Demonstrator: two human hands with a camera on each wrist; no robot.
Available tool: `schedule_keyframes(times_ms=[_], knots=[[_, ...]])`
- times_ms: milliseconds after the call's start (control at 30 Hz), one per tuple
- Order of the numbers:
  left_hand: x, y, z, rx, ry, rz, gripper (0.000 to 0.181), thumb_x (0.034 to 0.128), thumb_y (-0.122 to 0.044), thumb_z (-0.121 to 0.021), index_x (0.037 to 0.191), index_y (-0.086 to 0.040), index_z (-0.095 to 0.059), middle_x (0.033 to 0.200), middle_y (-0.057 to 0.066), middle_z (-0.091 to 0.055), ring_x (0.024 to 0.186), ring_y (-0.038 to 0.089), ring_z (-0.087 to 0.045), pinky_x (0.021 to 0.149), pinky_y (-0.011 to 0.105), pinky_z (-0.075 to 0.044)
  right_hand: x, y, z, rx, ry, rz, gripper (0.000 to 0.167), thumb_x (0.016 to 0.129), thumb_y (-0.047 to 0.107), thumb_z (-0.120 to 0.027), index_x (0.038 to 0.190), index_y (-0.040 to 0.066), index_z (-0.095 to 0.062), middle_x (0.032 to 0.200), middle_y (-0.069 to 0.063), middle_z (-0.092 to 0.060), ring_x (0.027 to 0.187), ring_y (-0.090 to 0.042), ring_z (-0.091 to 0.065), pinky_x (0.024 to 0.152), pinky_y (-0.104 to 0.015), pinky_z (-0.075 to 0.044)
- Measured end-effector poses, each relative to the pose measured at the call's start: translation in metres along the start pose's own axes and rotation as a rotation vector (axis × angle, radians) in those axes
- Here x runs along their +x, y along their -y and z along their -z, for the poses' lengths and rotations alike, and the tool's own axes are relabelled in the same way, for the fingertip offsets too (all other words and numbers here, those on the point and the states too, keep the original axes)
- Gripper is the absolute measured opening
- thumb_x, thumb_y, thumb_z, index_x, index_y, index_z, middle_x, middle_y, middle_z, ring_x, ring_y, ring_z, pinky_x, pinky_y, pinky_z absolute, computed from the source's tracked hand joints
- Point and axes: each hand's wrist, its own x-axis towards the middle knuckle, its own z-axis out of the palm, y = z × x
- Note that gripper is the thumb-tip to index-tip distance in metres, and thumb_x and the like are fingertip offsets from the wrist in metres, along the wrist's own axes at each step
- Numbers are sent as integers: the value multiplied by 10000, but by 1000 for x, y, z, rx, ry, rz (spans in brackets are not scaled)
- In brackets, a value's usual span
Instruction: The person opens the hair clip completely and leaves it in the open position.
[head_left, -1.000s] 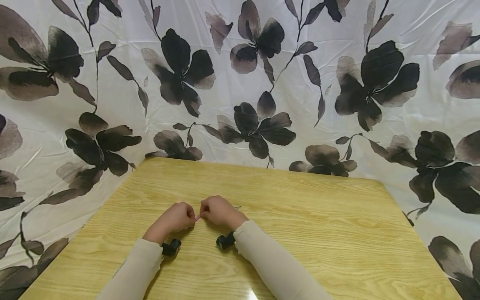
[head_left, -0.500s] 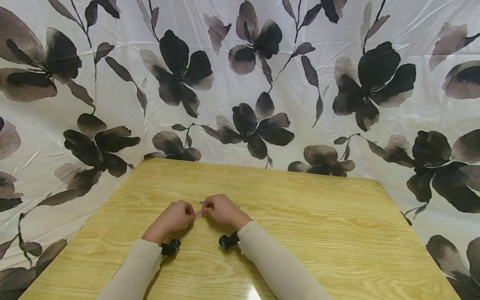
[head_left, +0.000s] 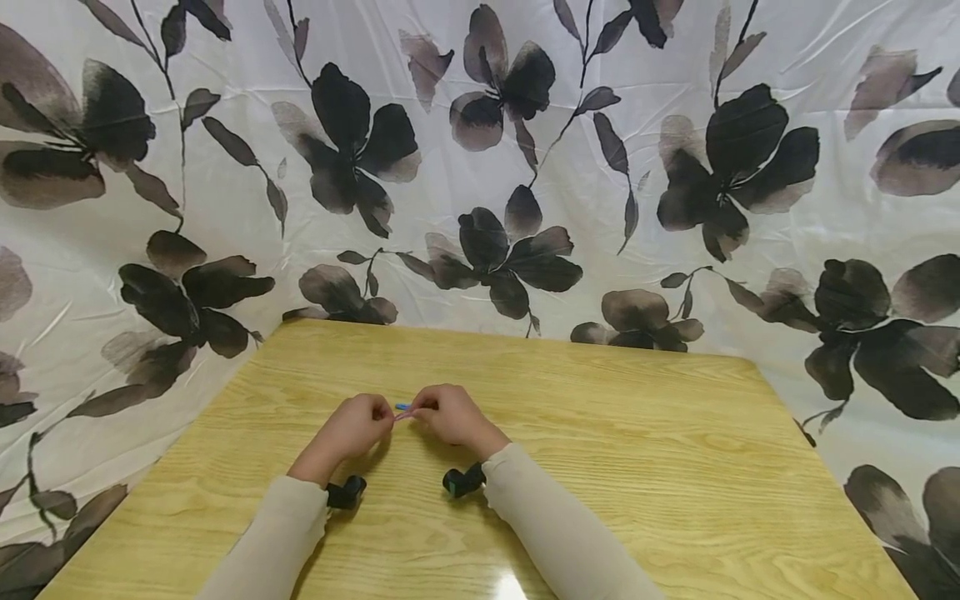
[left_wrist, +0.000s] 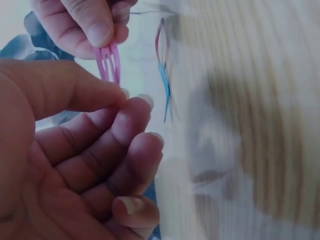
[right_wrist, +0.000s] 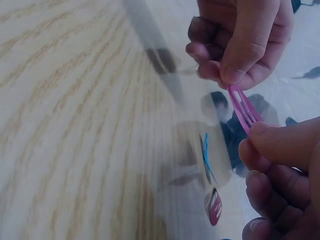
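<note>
A pink hair clip point(left_wrist: 111, 67) with slits is stretched between the two hands, one end in each. My left hand point(head_left: 357, 426) pinches one end between thumb and forefinger, its other fingers loosely curled in the left wrist view. The other end is pinched by the thumb and forefinger of my right hand point(head_left: 452, 414). In the right wrist view the pink clip point(right_wrist: 244, 109) slants between both sets of fingertips. Beyond the hands a blue clip point(right_wrist: 206, 156) lies on the table, and close to it a dark red clip point(right_wrist: 213, 209).
The wood-grained table point(head_left: 615, 433) extends around both hands. Behind it hangs a white cloth point(head_left: 630, 50) with dark flowers. A small black camera is strapped to each wrist, the left one point(head_left: 347, 492) and the right one point(head_left: 463, 481).
Both hands have risen slightly in the head view, and my right hand has shifted a little to the right. More of the blue clip shows beside its fingers. The pink clip remains pinched.
</note>
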Motion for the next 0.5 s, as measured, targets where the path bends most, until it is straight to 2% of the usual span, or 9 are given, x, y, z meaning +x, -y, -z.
schedule_keyframes(times_ms=[267,500], knots=[[5,-6,-5,-30,-33,-26,197,980,-166,-537,979,-20,-669,804,78,-639,565,154,-470,533,294,-401,-6,-6,9,109,-64,-31,96,945,181,-632,952,172,-728,937,41,-696,792,-57,-573,713,-226,-485],[12,-13,-10,-43,-74,-55,213,978,-182,-545,1001,-13,-672,775,52,-615,577,153,-466,537,291,-399,-10,-10,15,232,-102,-78,99,945,176,-632,974,141,-720,894,-25,-710,698,-134,-578,627,-255,-474]])
